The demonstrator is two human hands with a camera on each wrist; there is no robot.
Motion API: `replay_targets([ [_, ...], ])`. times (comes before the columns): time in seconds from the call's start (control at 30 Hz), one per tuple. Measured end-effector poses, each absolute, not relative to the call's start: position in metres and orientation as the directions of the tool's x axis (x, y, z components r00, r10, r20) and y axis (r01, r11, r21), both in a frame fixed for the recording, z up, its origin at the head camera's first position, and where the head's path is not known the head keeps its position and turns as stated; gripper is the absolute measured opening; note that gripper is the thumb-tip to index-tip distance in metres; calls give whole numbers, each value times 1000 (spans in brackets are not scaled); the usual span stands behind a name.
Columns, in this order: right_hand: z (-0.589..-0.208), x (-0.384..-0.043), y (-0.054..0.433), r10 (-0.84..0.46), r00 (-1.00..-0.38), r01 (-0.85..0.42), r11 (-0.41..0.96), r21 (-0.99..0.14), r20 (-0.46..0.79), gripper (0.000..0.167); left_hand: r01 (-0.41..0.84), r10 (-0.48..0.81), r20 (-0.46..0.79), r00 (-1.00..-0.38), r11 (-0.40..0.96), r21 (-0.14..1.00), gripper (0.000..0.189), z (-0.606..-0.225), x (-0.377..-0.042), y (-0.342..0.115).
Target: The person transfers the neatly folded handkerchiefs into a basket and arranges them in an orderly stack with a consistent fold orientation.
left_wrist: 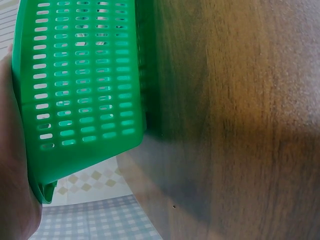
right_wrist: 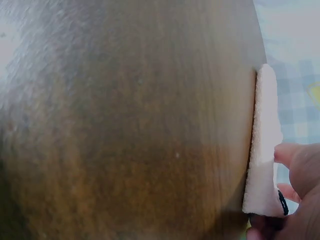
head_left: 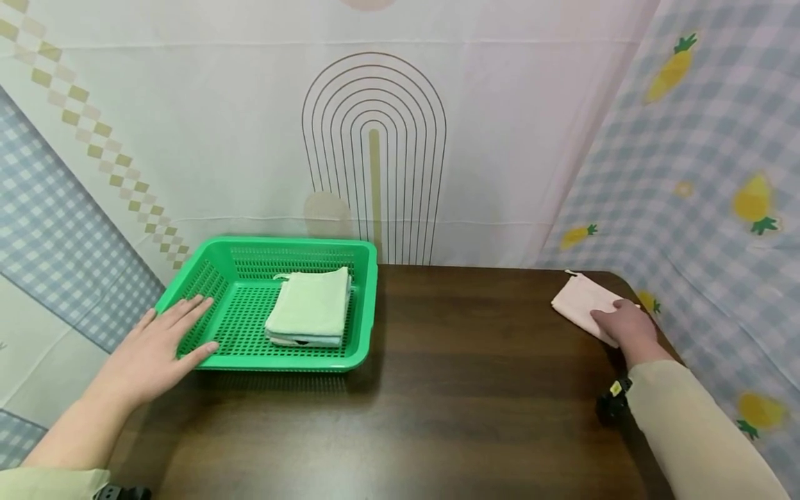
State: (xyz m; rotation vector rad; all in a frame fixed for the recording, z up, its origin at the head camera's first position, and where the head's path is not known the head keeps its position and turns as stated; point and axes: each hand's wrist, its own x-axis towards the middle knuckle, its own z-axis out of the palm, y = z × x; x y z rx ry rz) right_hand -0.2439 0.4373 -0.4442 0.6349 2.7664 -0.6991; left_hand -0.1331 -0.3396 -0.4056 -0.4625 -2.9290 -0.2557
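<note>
My left hand [head_left: 153, 351] lies over the front-left corner of a green plastic basket [head_left: 369, 305], fingers spread and straight across its rim. The basket's slotted side [left_wrist: 82, 80] fills much of the left wrist view. A stack of folded towels [head_left: 310, 305], the top one pale green with a hanging loop, sits in the basket's right half. At the far right of the table, my right hand [head_left: 628, 330] grips the near right end of a folded pale pink towel [head_left: 581, 300]. From the right wrist, the pink towel [right_wrist: 265, 145] shows edge-on, with fingers at its near end.
The dark wooden table [head_left: 469, 389] ends at a rounded right corner close to the pink towel. A printed white curtain [head_left: 500, 139] hangs behind it, with a checked curtain [head_left: 719, 264] along the right side. Wrist straps with dark devices [head_left: 612, 403] sit on both forearms.
</note>
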Motion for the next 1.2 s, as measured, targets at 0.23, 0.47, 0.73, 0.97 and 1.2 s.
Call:
replay_targets([
  [0.23,-444,-246,438,339,-887,456,755,-472,-313,79,314,287,187,-939,939,137,81,-404,-134,-339],
  [0.47,-447,-245,443,306,-903,426,723,-543,-301,72,315,288,190,-939,940,133,81,-405,-135,-338],
  [0.73,-454,-248,440,295,-931,364,715,-597,-215,67,310,282,193,-940,941,137,81,-404,-134,-339],
  [0.97,-458,-249,438,328,-921,382,654,-653,-211,74,313,284,196,-939,940,138,81,-404,-133,-339],
  [1.2,-460,-248,439,360,-906,404,583,-705,-222,79,311,282,196,-939,941,136,81,-406,-134,-340],
])
